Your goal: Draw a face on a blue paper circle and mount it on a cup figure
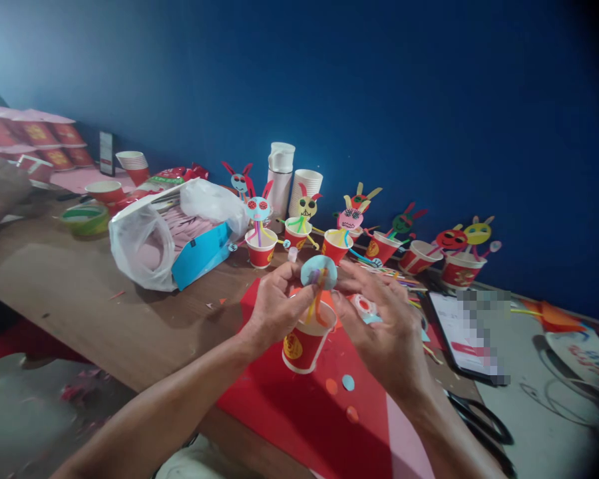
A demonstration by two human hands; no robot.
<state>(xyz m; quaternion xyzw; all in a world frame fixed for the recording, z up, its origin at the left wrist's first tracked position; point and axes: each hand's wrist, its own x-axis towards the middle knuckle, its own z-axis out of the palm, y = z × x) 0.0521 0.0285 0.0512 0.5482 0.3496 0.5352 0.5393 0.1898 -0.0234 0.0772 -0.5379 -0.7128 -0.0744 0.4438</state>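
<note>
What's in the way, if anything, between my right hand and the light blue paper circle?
Nothing visible. Your right hand is beside the right edge of the paper circle, though touching is unclear. Your left hand holds the opposite side.

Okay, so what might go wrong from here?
The yellow and orange strips below the pale blue disc in your left hand might bend or slip. The red cup, close to that hand, could tip if bumped. Small discs lying on the red sheet may get brushed away.
</note>
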